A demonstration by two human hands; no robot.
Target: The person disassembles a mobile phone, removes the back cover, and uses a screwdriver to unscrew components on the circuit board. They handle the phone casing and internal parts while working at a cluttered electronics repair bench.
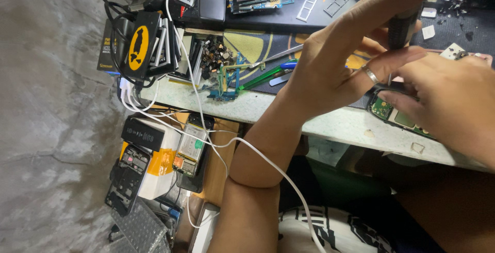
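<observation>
Opened phone (397,113), green board exposed: on our bench edge (330,127), pinned under our right hand (454,103), fingers pressed down on it. Dark-handled screwdriver (403,29): upright over the phone, pinched by our left hand (350,62), other fingers splayed. Beside: tweezers (276,54), white cable (206,114).

Both forearms bare, no sleeves. Left hand (340,62): plain silver ring (369,73) on one finger. Right hand (454,103): nothing worn. Shirt (330,232) at lower edge, white with black printed pattern.
</observation>
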